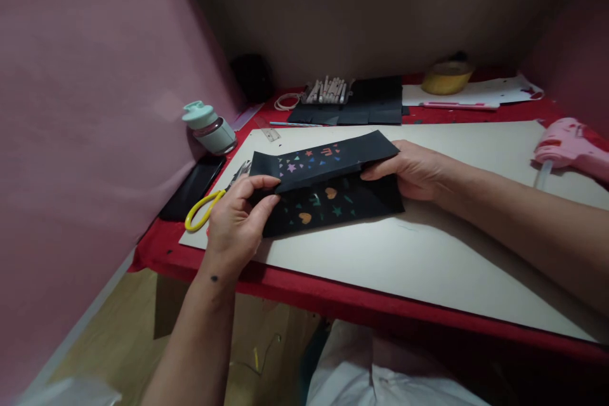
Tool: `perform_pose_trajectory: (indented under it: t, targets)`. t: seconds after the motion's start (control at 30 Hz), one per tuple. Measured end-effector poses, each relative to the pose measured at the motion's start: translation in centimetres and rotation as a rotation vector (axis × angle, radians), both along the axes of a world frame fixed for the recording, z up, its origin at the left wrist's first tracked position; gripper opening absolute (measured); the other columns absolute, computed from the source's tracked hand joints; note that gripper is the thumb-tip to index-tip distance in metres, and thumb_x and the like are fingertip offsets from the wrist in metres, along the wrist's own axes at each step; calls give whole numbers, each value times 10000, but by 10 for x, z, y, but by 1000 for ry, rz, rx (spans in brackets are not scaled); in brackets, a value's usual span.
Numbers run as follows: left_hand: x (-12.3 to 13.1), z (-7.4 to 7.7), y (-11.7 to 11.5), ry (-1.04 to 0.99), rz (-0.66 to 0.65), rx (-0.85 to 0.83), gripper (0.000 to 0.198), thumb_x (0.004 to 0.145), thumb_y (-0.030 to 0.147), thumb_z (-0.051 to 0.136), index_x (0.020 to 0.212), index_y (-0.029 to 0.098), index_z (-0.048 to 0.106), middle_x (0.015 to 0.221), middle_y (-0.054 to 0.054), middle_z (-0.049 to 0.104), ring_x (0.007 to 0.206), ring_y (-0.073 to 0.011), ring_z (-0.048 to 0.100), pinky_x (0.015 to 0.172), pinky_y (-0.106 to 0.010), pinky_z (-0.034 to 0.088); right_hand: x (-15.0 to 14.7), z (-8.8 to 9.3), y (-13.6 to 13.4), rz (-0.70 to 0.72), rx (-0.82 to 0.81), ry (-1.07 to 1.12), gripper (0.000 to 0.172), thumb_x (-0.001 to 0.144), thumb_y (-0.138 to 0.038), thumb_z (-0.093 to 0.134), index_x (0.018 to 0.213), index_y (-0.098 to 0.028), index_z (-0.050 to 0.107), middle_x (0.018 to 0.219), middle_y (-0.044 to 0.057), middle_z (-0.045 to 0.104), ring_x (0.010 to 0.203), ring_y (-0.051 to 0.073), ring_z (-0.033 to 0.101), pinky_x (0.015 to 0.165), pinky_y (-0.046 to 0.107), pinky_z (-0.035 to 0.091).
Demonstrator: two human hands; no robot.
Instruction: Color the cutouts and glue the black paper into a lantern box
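Note:
A folded sheet of black paper point(314, 168) is held up over the white board point(380, 266), tilted toward me. Colourful stars, triangles, hearts and other small shapes decorate its upper and lower panels, with a crease running between them. My left hand point(242, 216) pinches the left end near the crease, thumb and forefinger closed on it. At the right end my right hand point(412, 171) grips the same paper, thumb in front and the other fingers partly hidden behind. Yellow-handled scissors point(204, 209) lie just left of my left hand, partly covered by it.
A mint-lidded bottle point(209, 128) and a dark phone point(193, 187) are at the left. Along the back sit a case of white markers point(328, 90), black paper point(375, 101) and a yellow tape roll point(446, 79). A pink glue gun point(566, 146) rests at the right.

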State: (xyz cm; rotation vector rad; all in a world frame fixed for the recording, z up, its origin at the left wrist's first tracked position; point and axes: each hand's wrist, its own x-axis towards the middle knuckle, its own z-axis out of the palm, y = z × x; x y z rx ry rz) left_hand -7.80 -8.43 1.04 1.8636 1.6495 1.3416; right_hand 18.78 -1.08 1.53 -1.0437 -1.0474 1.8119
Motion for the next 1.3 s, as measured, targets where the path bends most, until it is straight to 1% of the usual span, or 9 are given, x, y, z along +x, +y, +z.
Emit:
perform_pose_trajectory:
  t: [0.07,0.17,0.27,0.47,0.57,0.73,1.0,1.17,1.3]
  targets:
    - [-2,-1,2,58,-13,28,152,838,232,680,978,219,739,953,3,713,940,-184,664,908,-320,513,-3,0,-2,-40,27,4,330,432,30,733,674,-194,725,733,1,748,867,253,692,997,453,511]
    - [-5,-5,4,125,-31,38,148,865,225,666,999,218,727,936,5,700,914,-172,664,871,-308,516,-4,0,-2,-82,63,-34,258,419,5,750,582,-189,700,666,-16,705,733,190,643,938,408,525]
    - [-6,-8,4,191,-45,56,150,879,217,659,1018,205,716,945,-1,697,906,-164,662,847,-295,513,-1,0,-3,-53,102,-89,190,434,-28,753,540,-175,697,631,-11,681,662,152,609,865,363,533]
    - [-1,-8,2,311,-69,151,147,887,162,654,1023,175,709,915,-1,691,871,-134,662,813,-246,514,6,7,-13,37,107,-42,224,518,-136,858,720,-181,772,743,24,747,707,194,681,799,354,572]
    - [1,-8,1,315,-82,159,146,881,146,662,1017,174,707,908,5,692,858,-124,662,800,-231,514,3,7,-18,-7,98,3,235,567,-191,900,763,-183,770,761,31,755,719,209,700,816,377,591]
    - [2,-7,-1,273,-97,129,144,881,157,657,1013,190,705,915,11,692,847,-127,657,786,-243,511,-3,5,-20,-106,70,-6,217,572,-166,898,721,-156,740,723,30,734,686,195,688,788,375,602]
    - [3,-8,0,63,-69,63,132,827,199,720,955,231,732,911,27,713,853,-138,651,787,-262,498,-3,13,-22,-79,-5,54,172,589,-54,802,681,-151,694,719,40,729,699,202,694,855,412,607]
    - [6,-10,3,-113,-25,-20,128,783,225,760,910,238,757,880,30,725,816,-135,638,735,-249,479,0,11,-16,-80,-30,13,205,554,-22,792,702,-142,717,691,56,732,687,230,702,766,411,626]
    - [8,-11,4,-173,-17,-55,138,757,245,773,894,229,763,864,24,723,810,-138,630,727,-248,476,0,8,-13,-78,-46,1,180,568,-48,809,695,-137,717,678,62,730,659,226,694,723,401,626]
